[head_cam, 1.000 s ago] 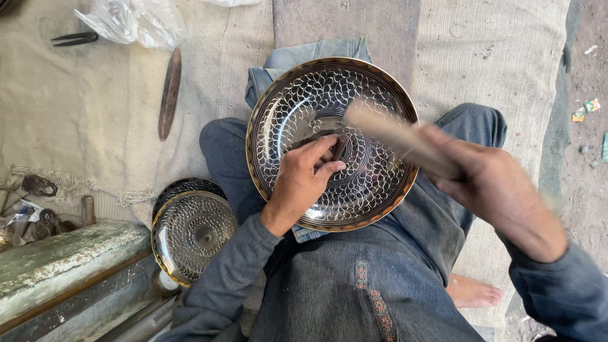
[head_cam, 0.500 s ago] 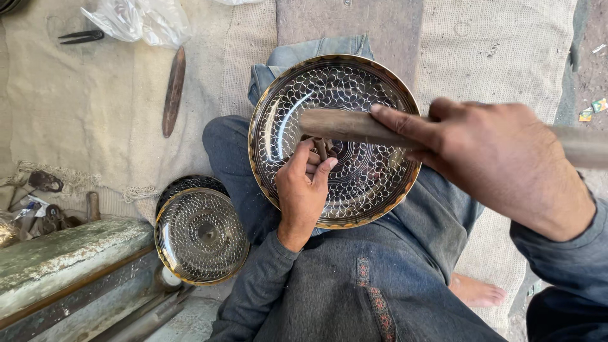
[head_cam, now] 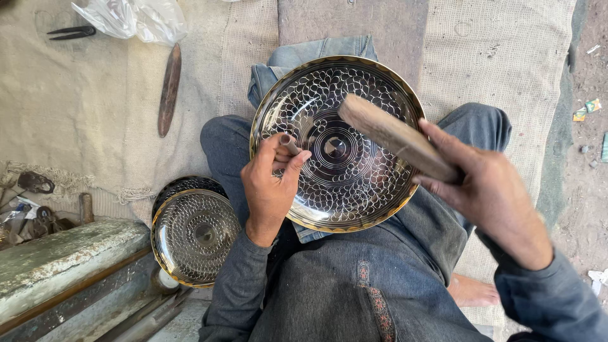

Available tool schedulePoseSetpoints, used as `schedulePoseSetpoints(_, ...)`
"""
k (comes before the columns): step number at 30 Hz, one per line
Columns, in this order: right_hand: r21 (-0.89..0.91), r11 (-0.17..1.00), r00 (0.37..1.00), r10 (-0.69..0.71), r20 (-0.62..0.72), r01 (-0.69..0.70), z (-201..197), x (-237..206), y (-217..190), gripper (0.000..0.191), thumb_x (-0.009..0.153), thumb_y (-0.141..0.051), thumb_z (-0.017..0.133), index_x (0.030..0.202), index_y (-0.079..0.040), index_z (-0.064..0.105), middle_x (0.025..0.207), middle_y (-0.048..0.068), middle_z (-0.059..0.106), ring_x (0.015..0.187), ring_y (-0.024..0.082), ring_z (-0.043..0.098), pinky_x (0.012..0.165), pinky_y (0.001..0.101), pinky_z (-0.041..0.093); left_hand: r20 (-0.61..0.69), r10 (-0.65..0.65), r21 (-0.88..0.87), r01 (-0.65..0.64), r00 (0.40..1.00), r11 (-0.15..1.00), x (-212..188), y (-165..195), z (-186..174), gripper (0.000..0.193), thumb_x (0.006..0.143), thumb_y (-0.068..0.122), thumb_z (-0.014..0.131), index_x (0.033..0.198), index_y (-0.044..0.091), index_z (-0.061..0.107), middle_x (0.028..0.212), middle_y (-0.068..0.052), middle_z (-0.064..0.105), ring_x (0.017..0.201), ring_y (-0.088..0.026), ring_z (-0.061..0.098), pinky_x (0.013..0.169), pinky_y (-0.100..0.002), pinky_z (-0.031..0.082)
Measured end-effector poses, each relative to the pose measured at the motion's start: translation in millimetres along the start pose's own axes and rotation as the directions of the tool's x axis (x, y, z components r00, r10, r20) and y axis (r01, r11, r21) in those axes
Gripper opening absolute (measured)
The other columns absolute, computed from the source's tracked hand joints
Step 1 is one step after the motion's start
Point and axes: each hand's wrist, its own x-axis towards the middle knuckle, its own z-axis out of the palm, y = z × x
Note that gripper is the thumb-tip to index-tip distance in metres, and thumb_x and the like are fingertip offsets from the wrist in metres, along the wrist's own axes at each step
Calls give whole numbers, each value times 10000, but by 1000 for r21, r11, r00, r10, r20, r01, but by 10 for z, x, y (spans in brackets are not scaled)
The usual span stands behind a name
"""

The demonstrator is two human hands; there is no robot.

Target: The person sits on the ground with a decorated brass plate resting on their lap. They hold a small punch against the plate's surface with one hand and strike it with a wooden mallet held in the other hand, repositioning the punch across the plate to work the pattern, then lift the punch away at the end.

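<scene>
A large round metal plate (head_cam: 354,190) with a dark engraved scale pattern and a brass rim rests on my lap. My left hand (head_cam: 269,190) pinches a small chisel (head_cam: 290,145) upright against the plate's left part. My right hand (head_cam: 491,190) grips a wooden mallet stick (head_cam: 396,136) raised over the plate, its free end above the plate's upper middle, apart from the chisel.
A smaller engraved plate (head_cam: 193,234) lies stacked on another at my left knee. A long wooden tool (head_cam: 169,88), black shears (head_cam: 66,31) and a plastic bag (head_cam: 136,18) lie on the cloth mat. A worn stone block (head_cam: 57,259) sits at lower left.
The mallet has swung from lying across the plate to a raised, tilted position further right. My left hand and chisel have stayed at about the same spot on the plate.
</scene>
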Motion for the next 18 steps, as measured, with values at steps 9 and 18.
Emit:
schedulePoseSetpoints(9,128,903,804,-293,-518,411,249,196,12,803,690,-7,808,1448,-62,550,1174,235,715,987,346,718,850,428,571,-116,-184,-260,148,976,954,-472,265,291,265,970,93,742,1165,5,586,949,-70,762,861,-130,763,752,-245,638)
schedulePoseSetpoints(18,7,846,613,-380,-692,532,70,235,-16,727,827,12,805,1502,-44,539,1113,182,637,957,311,657,845,396,542,61,-164,-284,174,985,943,-155,262,416,279,975,28,722,1228,10,606,980,-76,741,870,-138,763,719,-264,651)
